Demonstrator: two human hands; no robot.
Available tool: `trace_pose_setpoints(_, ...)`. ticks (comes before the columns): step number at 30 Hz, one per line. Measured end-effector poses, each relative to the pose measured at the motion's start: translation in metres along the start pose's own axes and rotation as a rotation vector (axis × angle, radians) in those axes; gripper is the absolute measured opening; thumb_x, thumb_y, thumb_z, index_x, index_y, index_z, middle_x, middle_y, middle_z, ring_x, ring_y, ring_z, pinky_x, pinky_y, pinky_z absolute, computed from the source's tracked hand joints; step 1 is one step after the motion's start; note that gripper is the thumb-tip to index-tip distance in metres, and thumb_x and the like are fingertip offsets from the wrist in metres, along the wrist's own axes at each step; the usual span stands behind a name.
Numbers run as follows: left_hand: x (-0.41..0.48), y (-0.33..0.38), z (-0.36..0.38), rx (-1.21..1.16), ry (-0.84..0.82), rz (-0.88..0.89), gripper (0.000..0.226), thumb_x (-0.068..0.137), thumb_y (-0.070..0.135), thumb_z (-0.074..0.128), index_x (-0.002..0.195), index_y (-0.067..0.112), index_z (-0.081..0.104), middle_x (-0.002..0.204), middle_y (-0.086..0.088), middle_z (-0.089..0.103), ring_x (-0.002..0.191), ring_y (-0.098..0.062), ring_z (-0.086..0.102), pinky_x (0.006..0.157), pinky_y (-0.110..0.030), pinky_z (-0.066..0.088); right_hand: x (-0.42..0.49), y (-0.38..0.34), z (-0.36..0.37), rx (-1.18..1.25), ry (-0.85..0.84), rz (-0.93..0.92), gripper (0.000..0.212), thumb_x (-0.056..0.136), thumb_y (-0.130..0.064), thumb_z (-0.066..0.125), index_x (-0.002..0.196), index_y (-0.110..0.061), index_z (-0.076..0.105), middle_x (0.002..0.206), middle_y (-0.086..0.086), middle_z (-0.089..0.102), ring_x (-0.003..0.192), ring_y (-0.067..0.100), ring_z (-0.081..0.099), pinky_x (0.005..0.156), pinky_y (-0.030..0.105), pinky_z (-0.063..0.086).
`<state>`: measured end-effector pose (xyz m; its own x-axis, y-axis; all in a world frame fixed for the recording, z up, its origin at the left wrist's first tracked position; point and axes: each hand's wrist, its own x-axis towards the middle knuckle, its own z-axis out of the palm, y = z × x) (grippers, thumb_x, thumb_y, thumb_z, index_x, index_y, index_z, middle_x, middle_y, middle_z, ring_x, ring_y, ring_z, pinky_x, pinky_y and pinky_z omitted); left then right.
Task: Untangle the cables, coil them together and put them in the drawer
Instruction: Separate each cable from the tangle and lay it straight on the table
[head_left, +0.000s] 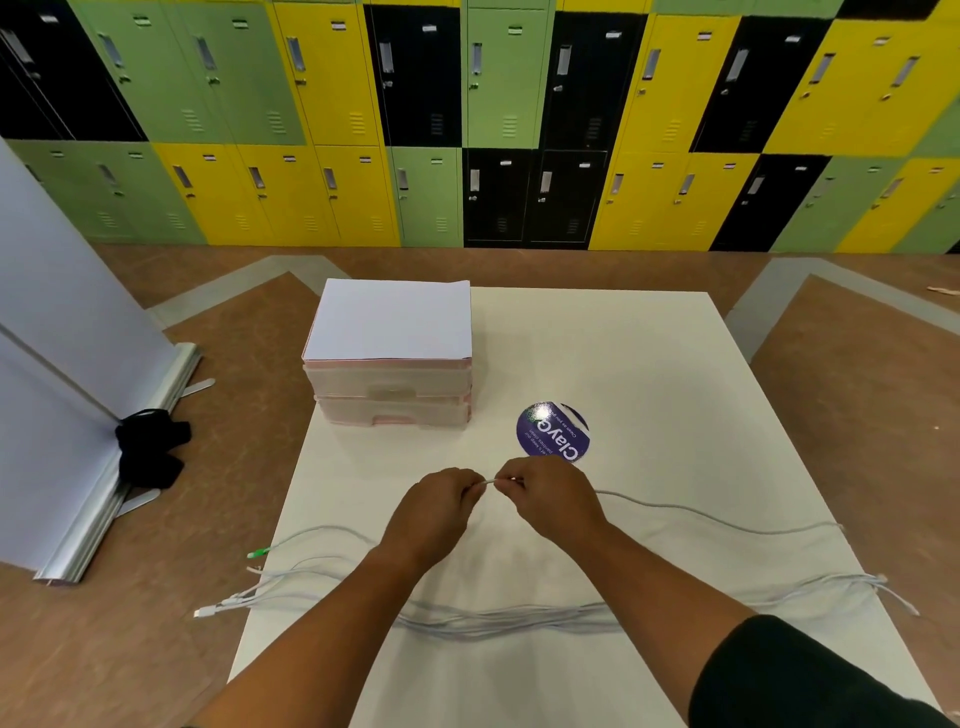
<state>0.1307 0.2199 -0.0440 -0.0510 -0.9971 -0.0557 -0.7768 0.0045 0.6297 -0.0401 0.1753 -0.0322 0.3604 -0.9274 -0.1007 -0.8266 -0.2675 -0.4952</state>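
Pinching one pale cable between both hands, mid-surface.
Loose plug ends, one green-tipped (254, 553), splay off the left edge of the matte white surface (649, 364). Behind stands the boxy, translucent pink drawer unit (389, 395), its drawers apparently closed. The left grip (441, 504) and right grip (550, 499), fingers curled, pinch the thin grey cable (488, 482) close together. It trails right, limp and smooth. Feed it hand over hand into even loops, clear of the flat bundle (493, 618) lying nearer the person.
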Motion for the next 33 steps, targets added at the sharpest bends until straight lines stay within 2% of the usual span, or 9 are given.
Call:
trace_pose_setpoints(2,-0.001,0.001,-0.002,-0.044,-0.006,0.001,0.027,0.104,0.032,0.048,0.115,0.019,0.069,0.093,0.006,0.07,0.084,-0.011,0.064,0.072,-0.017,0.04,0.0,0.001,0.0,0.038,-0.007,-0.012,0.021,0.097,-0.039,0.058,0.105,-0.028,0.074,0.093,-0.008,0.074,0.082,0.011,0.065,0.074,0.028,0.054)
trace_pose_setpoints(5,-0.002,0.003,-0.005,-0.036,0.0,-0.007,0.024,0.102,0.032,0.053,0.096,0.017,0.071,0.072,0.011,0.06,0.069,-0.01,0.056,0.065,-0.02,0.038,0.0,0.002,0.002,0.107,-0.048,-0.049,0.022,0.096,-0.037,0.059,0.106,-0.024,0.074,0.096,-0.007,0.074,0.085,0.012,0.066,0.078,0.033,0.056)
trace_pose_setpoints(7,-0.002,0.001,-0.004,-0.029,0.024,-0.006,0.023,0.101,0.03,0.055,0.091,0.016,0.07,0.075,0.009,0.062,0.07,-0.011,0.055,0.063,-0.017,0.036,-0.001,0.004,0.002,0.117,-0.086,-0.073,0.023,0.098,-0.035,0.057,0.109,-0.022,0.072,0.098,-0.005,0.073,0.086,0.013,0.065,0.08,0.035,0.055)
trace_pose_setpoints(11,-0.003,0.001,-0.005,-0.032,0.094,-0.027,0.017,0.099,0.027,0.059,0.094,0.016,0.071,0.082,0.007,0.065,0.071,-0.009,0.055,0.062,-0.009,0.033,-0.005,0.014,0.0,0.115,-0.08,-0.056,0.022,0.102,-0.03,0.051,0.11,-0.02,0.069,0.096,-0.005,0.069,0.085,0.014,0.062,0.079,0.038,0.055)
trace_pose_setpoints(16,-0.001,0.003,-0.003,0.02,0.083,-0.051,0.015,0.097,0.026,0.06,0.094,0.017,0.071,0.087,0.004,0.07,0.078,-0.014,0.06,0.072,-0.026,0.049,-0.005,0.015,0.0,0.066,-0.047,-0.029,0.018,0.099,-0.031,0.054,0.1,-0.023,0.069,0.084,-0.006,0.069,0.076,0.015,0.062,0.072,0.038,0.056)
trace_pose_setpoints(20,0.001,0.007,-0.003,-0.021,-0.016,-0.022,0.019,0.099,0.031,0.057,0.105,0.021,0.071,0.1,0.009,0.071,0.087,-0.01,0.062,0.079,-0.025,0.051,-0.004,0.012,0.0,0.071,-0.081,-0.061,0.018,0.098,-0.035,0.055,0.1,-0.025,0.071,0.082,-0.007,0.069,0.074,0.014,0.062,0.069,0.034,0.055)
trace_pose_setpoints(26,0.004,0.009,-0.007,0.05,-0.002,0.033,0.023,0.101,0.033,0.053,0.095,0.019,0.07,0.085,0.006,0.069,0.073,-0.01,0.057,0.06,-0.015,0.035,-0.002,0.008,-0.002,0.06,-0.086,-0.082,0.025,0.099,-0.042,0.054,0.101,-0.023,0.071,0.082,-0.007,0.069,0.072,0.012,0.061,0.069,0.032,0.053)
trace_pose_setpoints(29,0.001,0.005,-0.01,0.054,0.052,-0.014,0.021,0.1,0.031,0.054,0.091,0.018,0.068,0.074,0.008,0.063,0.064,-0.011,0.054,0.056,-0.016,0.033,-0.002,0.019,-0.008,0.039,-0.064,-0.034,0.026,0.097,-0.046,0.054,0.095,-0.025,0.069,0.08,-0.006,0.068,0.073,0.014,0.061,0.067,0.033,0.053)
trace_pose_setpoints(33,-0.004,-0.002,-0.014,0.045,0.047,-0.071,0.022,0.1,0.032,0.054,0.088,0.017,0.065,0.068,0.009,0.059,0.062,-0.012,0.054,0.054,-0.016,0.033,-0.005,0.039,-0.014,-0.004,-0.052,0.02,0.02,0.099,-0.04,0.051,0.095,-0.028,0.067,0.079,-0.013,0.063,0.075,0.013,0.059,0.069,0.033,0.052)
